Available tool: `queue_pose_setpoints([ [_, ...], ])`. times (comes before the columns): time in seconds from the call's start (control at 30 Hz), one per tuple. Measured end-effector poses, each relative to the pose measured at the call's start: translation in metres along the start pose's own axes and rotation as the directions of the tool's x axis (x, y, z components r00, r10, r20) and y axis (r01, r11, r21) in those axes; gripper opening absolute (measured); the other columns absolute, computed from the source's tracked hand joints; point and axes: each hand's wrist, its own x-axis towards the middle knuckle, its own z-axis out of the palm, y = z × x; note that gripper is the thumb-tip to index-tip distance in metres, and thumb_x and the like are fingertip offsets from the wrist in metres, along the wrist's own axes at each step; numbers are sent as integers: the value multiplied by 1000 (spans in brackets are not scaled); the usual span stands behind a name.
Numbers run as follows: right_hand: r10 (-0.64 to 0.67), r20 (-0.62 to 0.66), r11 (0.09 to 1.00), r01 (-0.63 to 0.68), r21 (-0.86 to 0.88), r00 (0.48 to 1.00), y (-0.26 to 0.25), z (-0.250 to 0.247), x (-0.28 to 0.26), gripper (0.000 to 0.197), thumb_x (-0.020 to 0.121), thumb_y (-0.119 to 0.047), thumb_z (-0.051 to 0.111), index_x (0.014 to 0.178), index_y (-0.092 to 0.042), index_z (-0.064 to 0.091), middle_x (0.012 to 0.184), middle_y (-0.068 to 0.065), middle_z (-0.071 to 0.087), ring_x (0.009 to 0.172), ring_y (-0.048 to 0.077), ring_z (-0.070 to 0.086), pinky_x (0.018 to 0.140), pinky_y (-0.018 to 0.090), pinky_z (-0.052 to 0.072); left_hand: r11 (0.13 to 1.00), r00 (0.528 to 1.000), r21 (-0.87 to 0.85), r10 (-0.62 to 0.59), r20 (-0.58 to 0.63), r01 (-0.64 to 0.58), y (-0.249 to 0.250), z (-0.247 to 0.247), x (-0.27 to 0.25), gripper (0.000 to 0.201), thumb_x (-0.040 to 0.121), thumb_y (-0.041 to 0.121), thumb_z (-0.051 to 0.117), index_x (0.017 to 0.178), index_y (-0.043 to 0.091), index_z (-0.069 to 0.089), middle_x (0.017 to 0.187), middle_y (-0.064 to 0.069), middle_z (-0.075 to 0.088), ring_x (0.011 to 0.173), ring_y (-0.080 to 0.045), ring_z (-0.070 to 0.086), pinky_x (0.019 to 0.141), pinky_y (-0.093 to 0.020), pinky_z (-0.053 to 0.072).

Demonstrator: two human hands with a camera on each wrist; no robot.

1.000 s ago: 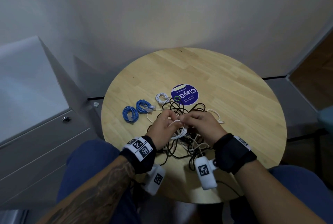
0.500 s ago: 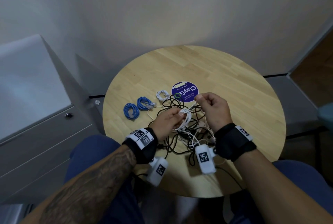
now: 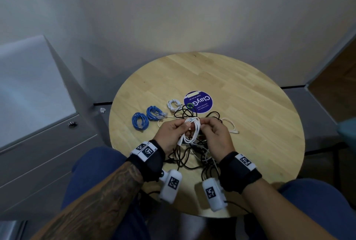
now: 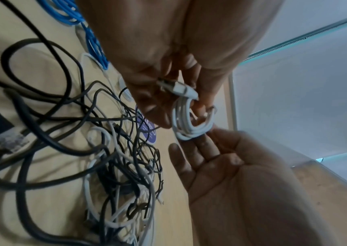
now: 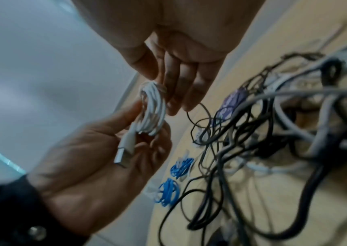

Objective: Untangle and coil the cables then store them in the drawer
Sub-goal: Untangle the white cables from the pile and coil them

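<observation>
White cable coil [image 3: 191,131] sits in the air between both hands, just above the tangle of black and white cables [image 3: 192,155] on the bench [image 3: 250,104]. Loops stand roughly upright, long axis running away from the person toward the far side of the bench; its USB plug [image 5: 124,154] hangs off the near end, lying across the left palm. Left hand [image 3: 171,135] has the grip here: thumb and fingers curled round the near-left side of the coil, pinching it. Right hand [image 3: 215,135] meets the coil from the right, fingers mostly straight, fingertips [image 5: 174,106] touching the loops at the top; whether the thumb really pinches, can't tell, looks more like steadying. So the coil lies right of the left grip, left of the right fingers, both hands about equally near. Finished coils lie to the left on the bench: two blue coils [image 3: 146,120] and a small white coil [image 3: 174,104], beside the purple round sticker [image 3: 198,101]. Judgement: coil looks nearly wound, loose end needs tucking, then it goes left with the others. Drawer unit [image 3: 48,143] stands off the bench's left, closed, nearer the left hand.
</observation>
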Motion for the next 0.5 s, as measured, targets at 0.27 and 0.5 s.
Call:
queue_pose_setpoints([
  [0.27,146,101,980,-158,118,984,4,1,0,12,90,-11,71,102,-11,73,90,5,77,78,12,70,75,29,55,992,997,111,63,-37,-59,2,0,-5,15,92,8,62,99,6,75,90,-18,73,76,-17,67,72,-30,55],
  [0.5,168,238,983,-144,-112,957,8,-17,15,10,95,-21,66,91,-20,75,89,2,77,88,20,71,91,45,54,747,954,609,295,52,-265,3,0,-8,29,90,29,62,118,26,60,87,5,68,77,-15,65,70,-40,55],
])
